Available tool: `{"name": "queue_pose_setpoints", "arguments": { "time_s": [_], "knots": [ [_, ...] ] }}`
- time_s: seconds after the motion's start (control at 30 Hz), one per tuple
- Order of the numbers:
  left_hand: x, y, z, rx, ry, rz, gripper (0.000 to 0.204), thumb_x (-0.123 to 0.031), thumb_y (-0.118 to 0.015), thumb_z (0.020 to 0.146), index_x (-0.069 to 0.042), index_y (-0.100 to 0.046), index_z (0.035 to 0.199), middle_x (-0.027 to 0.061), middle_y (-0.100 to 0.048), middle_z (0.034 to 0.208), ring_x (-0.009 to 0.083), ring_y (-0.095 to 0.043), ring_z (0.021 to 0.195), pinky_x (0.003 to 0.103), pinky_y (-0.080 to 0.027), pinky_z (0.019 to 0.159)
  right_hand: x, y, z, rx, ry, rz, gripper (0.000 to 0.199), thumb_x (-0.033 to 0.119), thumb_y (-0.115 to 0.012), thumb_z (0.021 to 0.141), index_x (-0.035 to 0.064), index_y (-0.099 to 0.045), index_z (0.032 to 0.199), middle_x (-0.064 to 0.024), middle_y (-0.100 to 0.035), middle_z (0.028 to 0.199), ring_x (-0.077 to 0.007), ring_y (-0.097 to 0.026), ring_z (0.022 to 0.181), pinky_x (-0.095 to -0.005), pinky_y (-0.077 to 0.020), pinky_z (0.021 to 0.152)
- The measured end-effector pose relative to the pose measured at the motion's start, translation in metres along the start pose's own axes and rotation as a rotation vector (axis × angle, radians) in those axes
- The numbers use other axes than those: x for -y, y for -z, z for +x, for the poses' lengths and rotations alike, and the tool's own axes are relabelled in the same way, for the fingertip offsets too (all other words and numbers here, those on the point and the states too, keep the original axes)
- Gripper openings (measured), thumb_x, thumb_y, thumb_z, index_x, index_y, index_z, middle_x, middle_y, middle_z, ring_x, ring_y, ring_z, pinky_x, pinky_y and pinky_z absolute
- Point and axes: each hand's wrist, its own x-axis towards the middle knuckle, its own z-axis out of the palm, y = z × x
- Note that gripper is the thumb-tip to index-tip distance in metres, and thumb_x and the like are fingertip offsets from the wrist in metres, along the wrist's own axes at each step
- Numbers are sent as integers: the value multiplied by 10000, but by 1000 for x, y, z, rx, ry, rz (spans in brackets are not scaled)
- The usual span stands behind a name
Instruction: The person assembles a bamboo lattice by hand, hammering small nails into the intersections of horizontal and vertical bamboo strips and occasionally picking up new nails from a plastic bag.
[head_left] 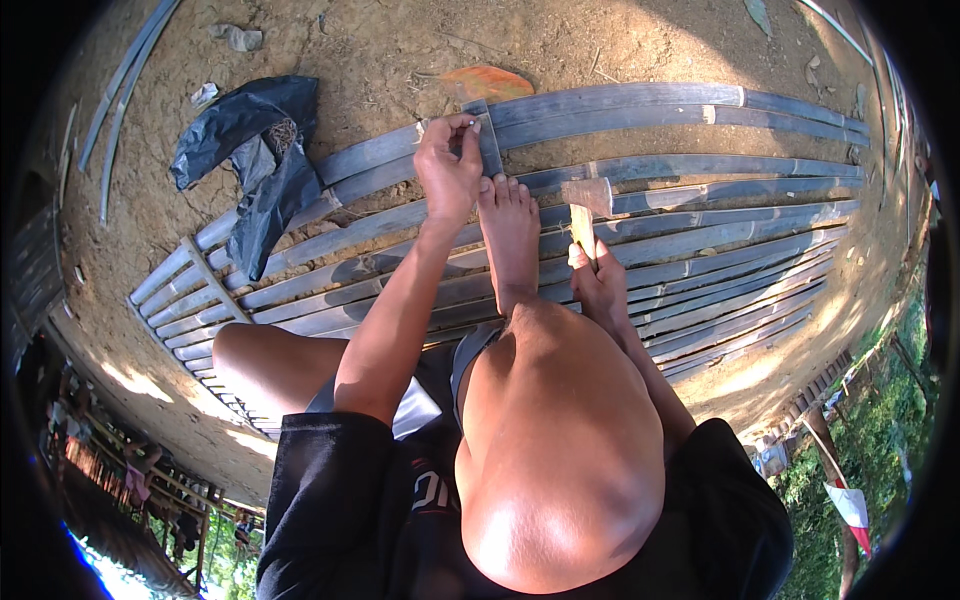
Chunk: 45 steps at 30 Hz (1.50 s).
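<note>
I sit on a row of long grey split-bamboo slats (700, 170) laid side by side on bare earth. My left hand (450, 165) pinches a narrow dark cross strip (488, 140) that stands upright across the slats, just beyond my bare foot (510, 235). My right hand (600, 285) grips the handle of a hammer (588, 205), whose pale head rests on the slats to the right of the foot. My bent knee fills the lower middle of the view.
A crumpled black plastic sheet (255, 150) lies on the slats' left end. A wooden crosspiece (215, 280) runs under the slats at left. An orange dry leaf (487, 82) lies on the dirt beyond. Loose slats (130, 75) lie at far left. Green plants (860, 440) at right.
</note>
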Motion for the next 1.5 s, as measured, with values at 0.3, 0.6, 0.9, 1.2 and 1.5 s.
{"name": "queue_pose_setpoints", "arguments": {
  "time_s": [0.3, 0.6, 0.9, 1.2, 1.5],
  "knots": [
    [2, -7, 0, -72, -262, 136, 103, 51, -705, 859, -9, -685, 940, 137, -690, 925, 290, -701, 774, 368, -574, 688, 15, -17, 15, -39, 303, -181, 312, 271, -557, 1070, 18, -599, 1248, -38, -628, 785, -113, -565, 620, -284, -452, 561],
    [6, -10, 0, -98, -223, 100, 122, 55, -715, 835, -1, -695, 941, 139, -714, 961, 292, -713, 838, 358, -570, 747, 65, -38, 57, -32, 573, -558, 377, 335, -546, 1063, -6, -550, 1223, -299, -686, 899, -519, -673, 833, -523, -532, 650],
    [2, -12, 3, -136, -211, 86, 103, 63, -679, 830, -1, -678, 910, 152, -700, 923, 359, -696, 844, 402, -553, 740, 81, -52, 84, 1, 606, -696, 305, 295, -552, 1059, 0, -539, 1138, -282, -669, 792, -522, -652, 764, -560, -506, 599],
    [4, -13, -2, -165, -183, 54, 61, 60, -686, 820, 16, -656, 850, 152, -700, 903, 335, -694, 821, 369, -544, 745, 73, -45, 86, 6, 602, -707, 308, 300, -569, 1048, -3, -535, 1090, -313, -651, 754, -538, -647, 743, -575, -492, 588],
    [1, -10, -3, -131, -179, 42, 83, 64, -693, 825, 7, -663, 879, 146, -692, 912, 347, -689, 825, 389, -546, 737, 101, -43, 69, -51, 751, -418, 316, 295, -553, 1067, -17, -565, 1119, -265, -644, 775, -477, -644, 727, -489, -502, 609]
  ]
}}
